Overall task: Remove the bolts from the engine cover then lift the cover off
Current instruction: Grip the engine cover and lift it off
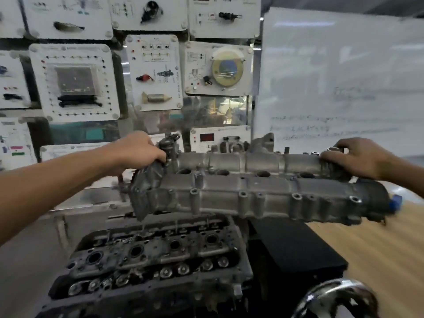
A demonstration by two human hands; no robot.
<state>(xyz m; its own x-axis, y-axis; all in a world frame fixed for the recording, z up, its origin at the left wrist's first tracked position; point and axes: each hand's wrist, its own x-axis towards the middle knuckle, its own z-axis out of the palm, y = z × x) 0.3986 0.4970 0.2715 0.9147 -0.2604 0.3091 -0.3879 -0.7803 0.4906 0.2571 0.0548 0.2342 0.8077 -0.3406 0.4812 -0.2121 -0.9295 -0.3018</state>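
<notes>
The grey aluminium engine cover (pixel 252 193) hangs in the air, clear of the engine head (pixel 151 255) below it. My left hand (pixel 137 150) grips the cover's left end with curled fingers. At the right end, my right hand (pixel 353 157) holds the far tube of the cover. The cover lies roughly level, shifted right of the head, and its bolt holes look empty. The head's top is exposed, showing round bores and valve gear. A blue cap (pixel 395 201) sticks out at the cover's right tip.
A black block (pixel 298 249) sits right of the engine on a wooden table (pixel 378 244). A shiny metal wheel (pixel 337 299) is at the bottom right. Wall panels with mounted parts (pixel 75 81) and a whiteboard (pixel 344 76) stand behind.
</notes>
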